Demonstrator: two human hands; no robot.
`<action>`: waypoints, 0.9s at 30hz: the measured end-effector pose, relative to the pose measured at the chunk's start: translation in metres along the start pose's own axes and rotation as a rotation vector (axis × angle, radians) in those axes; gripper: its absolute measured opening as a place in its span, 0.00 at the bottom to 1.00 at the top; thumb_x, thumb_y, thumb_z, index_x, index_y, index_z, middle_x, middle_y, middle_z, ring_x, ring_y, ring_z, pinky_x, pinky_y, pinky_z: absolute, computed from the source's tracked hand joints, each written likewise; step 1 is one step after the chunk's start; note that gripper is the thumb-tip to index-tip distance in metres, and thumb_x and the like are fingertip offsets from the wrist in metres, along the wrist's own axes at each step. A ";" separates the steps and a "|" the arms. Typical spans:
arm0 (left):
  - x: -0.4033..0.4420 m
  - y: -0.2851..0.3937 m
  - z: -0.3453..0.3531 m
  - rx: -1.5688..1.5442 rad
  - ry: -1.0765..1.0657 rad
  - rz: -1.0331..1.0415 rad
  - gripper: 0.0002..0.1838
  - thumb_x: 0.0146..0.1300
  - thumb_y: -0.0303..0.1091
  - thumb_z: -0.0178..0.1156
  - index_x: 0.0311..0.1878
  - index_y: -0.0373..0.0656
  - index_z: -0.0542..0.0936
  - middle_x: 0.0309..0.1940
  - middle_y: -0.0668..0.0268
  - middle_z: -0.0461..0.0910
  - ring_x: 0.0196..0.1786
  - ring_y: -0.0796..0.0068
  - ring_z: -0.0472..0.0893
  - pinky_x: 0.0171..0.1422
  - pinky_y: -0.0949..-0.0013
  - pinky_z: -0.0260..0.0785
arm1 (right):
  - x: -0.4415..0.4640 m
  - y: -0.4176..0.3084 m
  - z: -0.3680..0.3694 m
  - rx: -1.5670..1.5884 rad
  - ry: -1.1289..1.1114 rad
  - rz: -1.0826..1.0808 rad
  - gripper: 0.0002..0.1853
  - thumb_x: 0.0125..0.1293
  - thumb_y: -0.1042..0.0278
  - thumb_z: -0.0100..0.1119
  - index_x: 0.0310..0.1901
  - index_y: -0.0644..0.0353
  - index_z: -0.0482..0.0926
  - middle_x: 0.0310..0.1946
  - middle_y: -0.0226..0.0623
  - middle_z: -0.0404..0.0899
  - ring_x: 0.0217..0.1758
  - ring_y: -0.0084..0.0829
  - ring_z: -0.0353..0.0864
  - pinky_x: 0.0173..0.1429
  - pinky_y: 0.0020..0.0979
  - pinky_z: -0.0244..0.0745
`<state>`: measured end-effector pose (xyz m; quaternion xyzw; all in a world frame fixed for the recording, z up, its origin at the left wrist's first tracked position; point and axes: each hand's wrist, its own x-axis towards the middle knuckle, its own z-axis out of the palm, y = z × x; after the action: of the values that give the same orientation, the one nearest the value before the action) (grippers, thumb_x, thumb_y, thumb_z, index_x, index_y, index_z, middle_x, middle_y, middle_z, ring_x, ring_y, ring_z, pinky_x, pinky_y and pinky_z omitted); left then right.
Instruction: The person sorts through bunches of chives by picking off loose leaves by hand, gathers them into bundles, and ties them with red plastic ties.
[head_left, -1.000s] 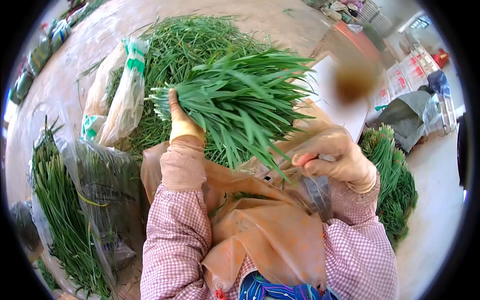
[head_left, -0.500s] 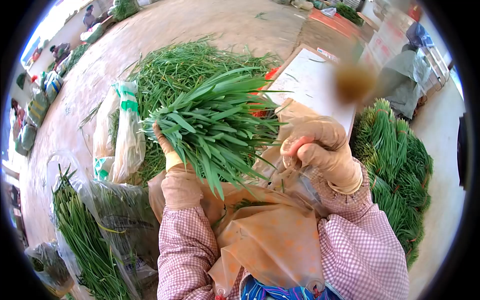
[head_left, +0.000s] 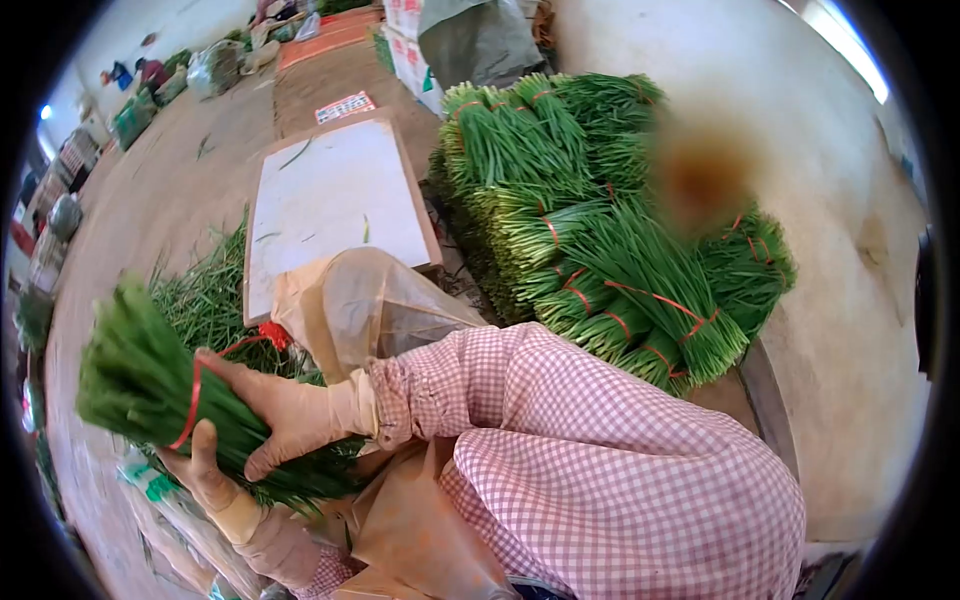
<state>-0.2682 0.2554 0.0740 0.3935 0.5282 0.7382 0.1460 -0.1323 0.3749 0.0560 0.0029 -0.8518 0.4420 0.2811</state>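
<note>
A bundle of long green leaves [head_left: 145, 375] lies across both my hands at the lower left, a red band [head_left: 191, 405] around it. My left hand [head_left: 208, 475] holds the bundle from below near the band. My right hand [head_left: 290, 405] is wrapped over its upper side, the thumb along the leaves. Both hands wear pale coverings. Red ties [head_left: 275, 335] lie beside the bundle, by my covered knee. Part of my left fingers is hidden under the leaves.
A white board [head_left: 340, 190] with wooden edges stands ahead. Stacked banded green bundles [head_left: 600, 230] are at the right. Loose leaves [head_left: 205, 290] and plastic bags [head_left: 175, 520] lie at the left. A person [head_left: 152, 72] is far back at the upper left.
The view has swung right. My right hand has moved from beside the leaves onto them, and a red band now rings the bundle. The leaves have turned to point up-left.
</note>
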 end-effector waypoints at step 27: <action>0.086 -0.046 0.118 0.895 -0.604 0.649 0.38 0.60 0.32 0.64 0.72 0.39 0.59 0.69 0.54 0.65 0.71 0.60 0.64 0.73 0.61 0.55 | -0.256 -0.149 -0.314 0.159 0.397 1.302 0.48 0.56 0.46 0.68 0.69 0.68 0.56 0.61 0.45 0.69 0.63 0.32 0.69 0.68 0.34 0.65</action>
<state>-0.2461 0.4068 0.0854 0.7479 0.5750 0.3086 -0.1217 0.2708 0.4591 0.1863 -0.5703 -0.5773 0.5744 0.1076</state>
